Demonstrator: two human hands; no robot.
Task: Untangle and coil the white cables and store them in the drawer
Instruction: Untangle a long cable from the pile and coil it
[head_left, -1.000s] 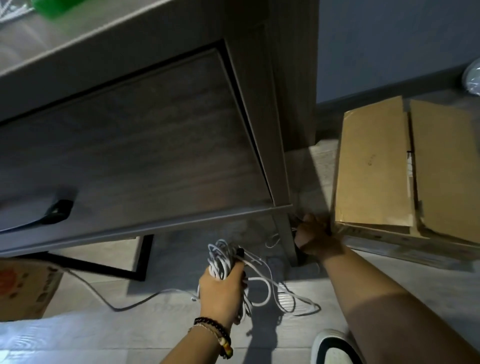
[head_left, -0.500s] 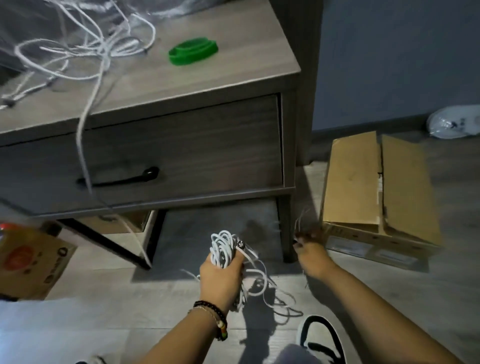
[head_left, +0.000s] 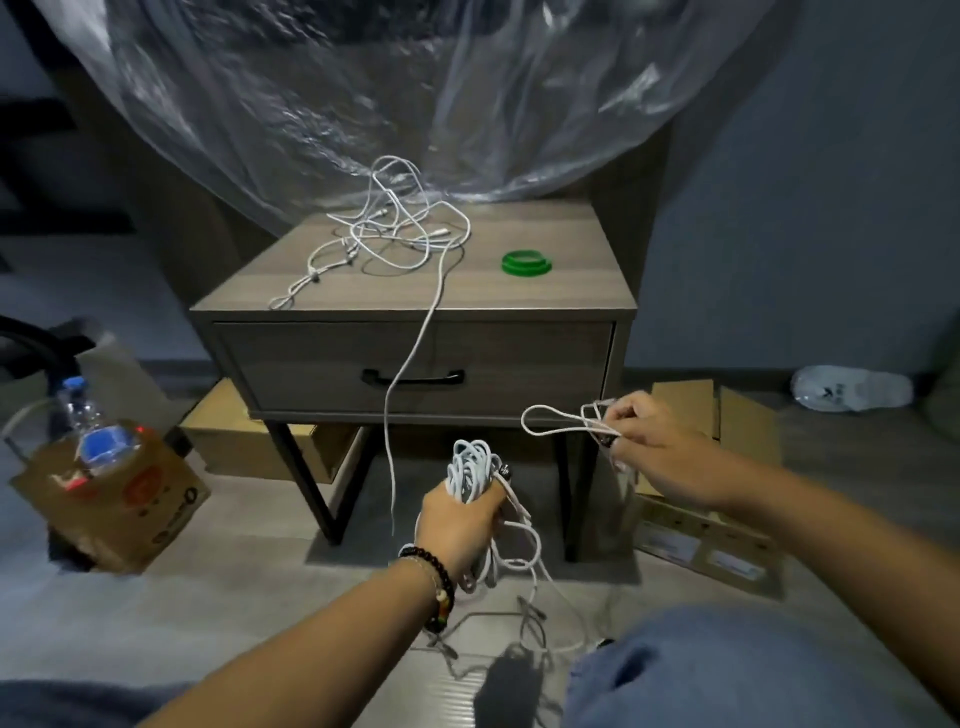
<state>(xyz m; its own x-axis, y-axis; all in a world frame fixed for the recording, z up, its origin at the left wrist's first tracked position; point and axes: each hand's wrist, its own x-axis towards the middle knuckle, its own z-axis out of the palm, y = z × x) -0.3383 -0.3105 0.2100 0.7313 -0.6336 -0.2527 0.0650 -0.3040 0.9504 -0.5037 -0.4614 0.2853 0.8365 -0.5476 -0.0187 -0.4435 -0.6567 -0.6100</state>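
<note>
The left hand (head_left: 460, 519) grips a bundle (head_left: 470, 467) of white cable near the floor; the right hand (head_left: 649, 441) pinches a small loop (head_left: 558, 421). Coiling appears underway. A tangle (head_left: 389, 234) remains on the desk (head_left: 571, 291), one strand hanging past the closed drawer (head_left: 519, 364), which likely needs opening next.

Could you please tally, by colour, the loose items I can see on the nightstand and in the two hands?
White: 3 (cable tangle on the nightstand, cable bundle in the left hand, cable loop in the right hand)
Green: 1 (ring)
Total: 4
</note>
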